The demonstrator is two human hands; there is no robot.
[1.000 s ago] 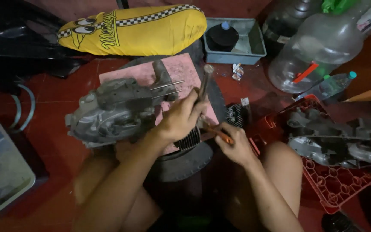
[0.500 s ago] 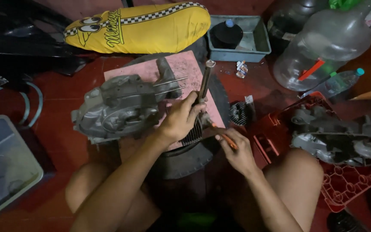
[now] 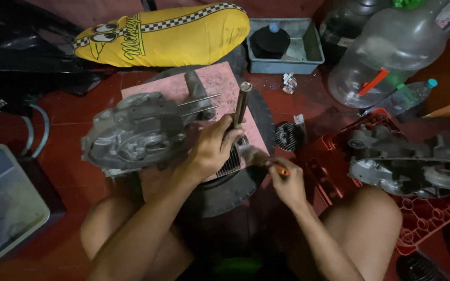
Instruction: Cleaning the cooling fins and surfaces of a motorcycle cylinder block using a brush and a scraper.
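Gripping a metal rod [image 3: 241, 104] upright beside the grey engine casing [image 3: 136, 132] on the pink board [image 3: 220, 83], the left hand [image 3: 212, 151] hides the rod's base, while the right hand [image 3: 286, 179] pinches an orange-handled tool [image 3: 279, 168], tip obscured.

Bare forearms all the way up, no sleeves, no gloves, no watch or rings showing on the left hand [image 3: 212, 148] or the right hand [image 3: 286, 179]. Bare knees and thighs too, so shorts at most, hidden in the dark at the bottom edge. Just a sliver of something green down there between the legs, too dim to tell what.
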